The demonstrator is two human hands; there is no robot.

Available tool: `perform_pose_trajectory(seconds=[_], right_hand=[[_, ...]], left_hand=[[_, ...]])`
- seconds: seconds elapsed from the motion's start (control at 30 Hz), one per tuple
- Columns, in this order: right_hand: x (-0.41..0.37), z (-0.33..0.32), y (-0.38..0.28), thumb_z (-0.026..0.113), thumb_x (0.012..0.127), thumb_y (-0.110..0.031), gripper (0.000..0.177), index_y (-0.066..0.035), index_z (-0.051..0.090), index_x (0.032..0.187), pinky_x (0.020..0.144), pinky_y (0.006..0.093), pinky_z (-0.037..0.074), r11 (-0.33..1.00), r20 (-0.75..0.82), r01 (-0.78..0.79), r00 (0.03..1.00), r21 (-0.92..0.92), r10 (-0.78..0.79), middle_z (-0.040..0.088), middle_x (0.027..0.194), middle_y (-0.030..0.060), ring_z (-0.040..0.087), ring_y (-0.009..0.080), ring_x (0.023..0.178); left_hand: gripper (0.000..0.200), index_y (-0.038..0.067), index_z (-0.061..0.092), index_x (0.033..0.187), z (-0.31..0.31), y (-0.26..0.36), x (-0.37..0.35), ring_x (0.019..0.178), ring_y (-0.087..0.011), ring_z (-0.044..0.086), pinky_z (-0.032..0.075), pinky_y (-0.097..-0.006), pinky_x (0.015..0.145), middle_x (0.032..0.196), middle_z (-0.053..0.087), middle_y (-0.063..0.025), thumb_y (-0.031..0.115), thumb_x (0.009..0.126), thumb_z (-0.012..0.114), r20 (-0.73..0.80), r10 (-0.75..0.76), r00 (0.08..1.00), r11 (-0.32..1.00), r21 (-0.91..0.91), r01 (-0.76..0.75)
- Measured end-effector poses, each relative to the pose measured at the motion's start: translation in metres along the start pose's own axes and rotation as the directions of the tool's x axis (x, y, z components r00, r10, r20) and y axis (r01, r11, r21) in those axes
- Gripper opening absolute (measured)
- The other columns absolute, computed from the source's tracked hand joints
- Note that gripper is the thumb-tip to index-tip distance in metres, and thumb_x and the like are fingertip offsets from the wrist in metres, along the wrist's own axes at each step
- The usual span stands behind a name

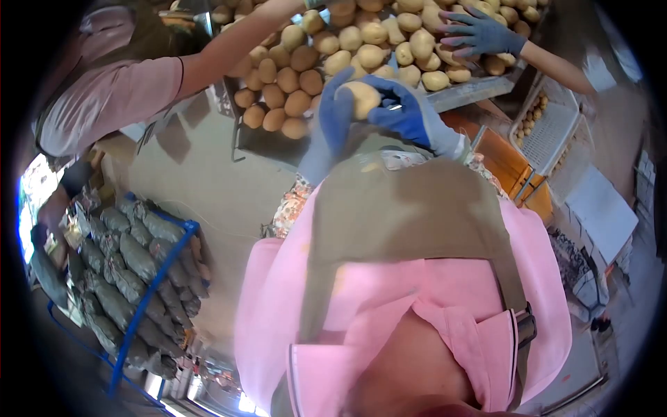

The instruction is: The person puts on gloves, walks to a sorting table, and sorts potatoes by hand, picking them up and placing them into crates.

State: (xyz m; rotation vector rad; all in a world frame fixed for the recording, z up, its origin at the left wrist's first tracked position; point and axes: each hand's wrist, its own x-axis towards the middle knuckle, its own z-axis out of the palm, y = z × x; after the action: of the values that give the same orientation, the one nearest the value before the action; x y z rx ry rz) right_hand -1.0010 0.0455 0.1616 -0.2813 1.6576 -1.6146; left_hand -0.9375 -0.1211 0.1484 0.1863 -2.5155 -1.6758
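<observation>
A pale potato point(365, 100) lies between two gloved hands, just off the near edge of the counter point(472, 93). The left hand point(335, 111) has its fingers curled about the potato's left side; the right hand point(408, 117) has its fingers bent closed on a small metal piece point(394, 108), of unclear form, beside the potato's right side. The potato should prove firm, fairly light, perhaps slippery if damp, and easily nicked; it is best cradled round its broad middle. On the counter lie loose potatoes point(373, 54); at its right, a co-worker's gloved hand point(484, 35) reaches over them.
</observation>
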Motion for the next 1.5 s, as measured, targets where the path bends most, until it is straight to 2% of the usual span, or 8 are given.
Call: perform_pose_trajectory(seconds=[0.27,0.4,0.73,0.93,1.03,1.1,1.33,1.5], right_hand=[[0.001,0.006,-0.009,0.068,0.080,-0.014,0.063,-0.009,0.045,0.138,0.090,0.0339,0.048,0.986,0.155,0.168,0.974,-0.006,-0.165,0.058,0.125,0.0090,0.054,0.0182,0.116],[-0.002,0.005,0.001,0.069,0.081,-0.019,0.058,-0.009,0.048,0.134,0.090,0.0362,0.048,0.884,0.054,0.155,0.988,-0.441,-0.146,0.058,0.123,0.0146,0.057,0.0256,0.113],[0.059,-0.013,0.061,0.055,0.093,-0.025,0.033,-0.006,0.060,0.120,0.087,0.0336,0.048,0.927,0.237,-0.032,0.963,-0.373,0.129,0.062,0.112,0.0124,0.059,0.0244,0.100],[0.083,0.048,0.079,0.059,0.089,-0.029,0.044,-0.010,0.054,0.128,0.099,0.0370,0.041,0.569,0.692,0.580,0.721,-0.583,-0.026,0.058,0.127,0.0128,0.056,0.0277,0.113],[0.088,0.021,0.049,0.059,0.087,-0.023,0.039,-0.011,0.056,0.125,0.107,0.0420,0.031,0.949,0.540,0.124,0.840,-0.288,0.054,0.048,0.138,0.0108,0.044,0.0268,0.129],[0.088,-0.015,0.057,0.058,0.087,-0.027,0.040,-0.023,0.057,0.128,0.110,0.0492,0.026,0.073,0.699,0.724,0.683,-0.686,-0.210,0.038,0.147,0.0094,0.029,0.0334,0.138],[0.094,0.060,0.112,0.058,0.085,-0.027,0.041,-0.031,0.058,0.126,0.104,0.0521,0.035,0.561,0.629,0.440,0.752,-0.701,0.195,0.042,0.143,0.0127,0.041,0.0474,0.126],[0.108,0.042,0.043,0.053,0.093,-0.026,0.037,-0.009,0.055,0.126,0.088,0.0311,0.047,0.892,0.590,0.030,0.760,-0.451,0.273,0.060,0.120,0.0058,0.057,0.0207,0.100]], left_hand=[[0.068,-0.002,0.051,0.113,0.005,-0.035,-0.001,0.089,-0.0247,0.066,0.053,-0.0327,0.076,0.100,0.064,-0.0132,0.023,0.062,0.088,0.099,-0.233,0.967,0.922,-0.294,0.253],[0.038,-0.002,0.050,0.125,-0.009,-0.021,-0.004,0.098,-0.0204,0.061,0.048,-0.0287,0.090,0.110,0.061,-0.0131,0.021,0.095,0.054,0.122,0.184,0.975,0.973,0.115,-0.198],[0.020,0.004,0.064,0.102,-0.053,-0.075,-0.032,0.086,-0.0190,0.059,0.048,-0.0285,0.077,0.096,0.063,-0.0082,0.013,0.092,0.050,-0.278,-0.440,0.854,0.896,-0.197,0.398],[0.038,0.010,0.059,0.120,-0.040,-0.082,-0.033,0.122,-0.0349,0.046,0.029,-0.0495,0.105,0.126,0.056,-0.0151,0.027,0.086,0.060,-0.126,-0.068,0.990,0.781,0.611,0.131],[0.036,0.010,0.060,0.120,-0.050,-0.117,-0.069,0.122,-0.0343,0.047,0.029,-0.0494,0.106,0.128,0.056,-0.0146,0.026,0.087,0.059,-0.178,-0.036,0.983,0.733,0.664,0.147],[0.035,0.011,0.060,0.119,-0.050,-0.129,-0.086,0.121,-0.0344,0.047,0.029,-0.0489,0.106,0.129,0.055,-0.0145,0.026,0.087,0.059,-0.223,-0.024,0.974,0.667,0.723,0.182],[0.039,0.011,0.059,0.122,-0.067,-0.125,-0.040,0.121,-0.0411,0.046,0.031,-0.0473,0.106,0.128,0.056,-0.0154,0.028,0.088,0.060,-0.482,-0.078,0.873,0.808,0.482,0.339],[0.059,0.022,0.041,0.142,-0.052,-0.119,-0.019,0.139,-0.0459,0.018,0.025,-0.0563,0.109,0.152,0.026,-0.0143,0.049,0.090,0.050,-0.261,-0.481,0.837,0.571,0.631,0.525]])
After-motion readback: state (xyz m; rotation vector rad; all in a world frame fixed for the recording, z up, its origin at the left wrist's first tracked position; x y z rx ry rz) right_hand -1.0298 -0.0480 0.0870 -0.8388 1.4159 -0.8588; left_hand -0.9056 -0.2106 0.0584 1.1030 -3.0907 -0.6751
